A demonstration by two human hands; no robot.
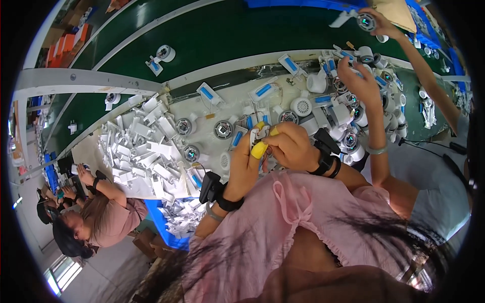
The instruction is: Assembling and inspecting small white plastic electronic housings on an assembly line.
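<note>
My left hand (242,169) and my right hand (294,146) meet over the near edge of the worktable, yellow covers on some of their fingertips. Pinched between them is a small white plastic part (258,134), largely covered by the fingers. Just beyond lie small fan assemblies: a round fan head (223,129) with a dark ring, another round head (288,117), and a white handle with a blue battery (238,138). A white fan head with a slotted grille (301,106) rests behind my right hand.
Loose white plastic shells (146,146) are heaped at the left, above a blue bin (160,222) of white parts. Fan assemblies crowd the right, where a co-worker's hand (359,83) reaches in; another hand (382,25) holds a fan. A green conveyor (212,38) runs behind.
</note>
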